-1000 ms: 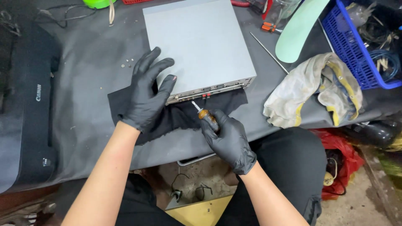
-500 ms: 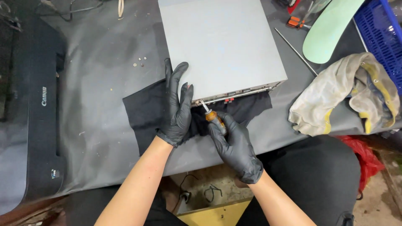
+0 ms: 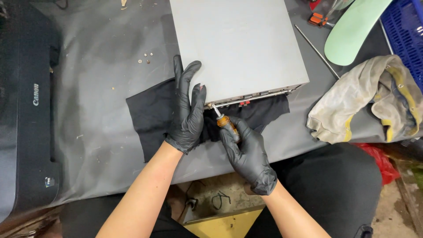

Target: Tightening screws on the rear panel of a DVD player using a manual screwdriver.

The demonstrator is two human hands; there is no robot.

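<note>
Beside the flattened left hand [image 3: 187,112] now bracing the grey case [image 3: 238,48], the right hand [image 3: 246,152] pinches a screwdriver [image 3: 222,119], tip at the case's near edge.

Repair workshop, grimy grey bench mat [image 3: 101,66], loose screws [image 3: 145,57], dirty rag [image 3: 365,101]

Single head-worn view, looking steeply down, close over the grey table [image 3: 101,57], no second view
</note>
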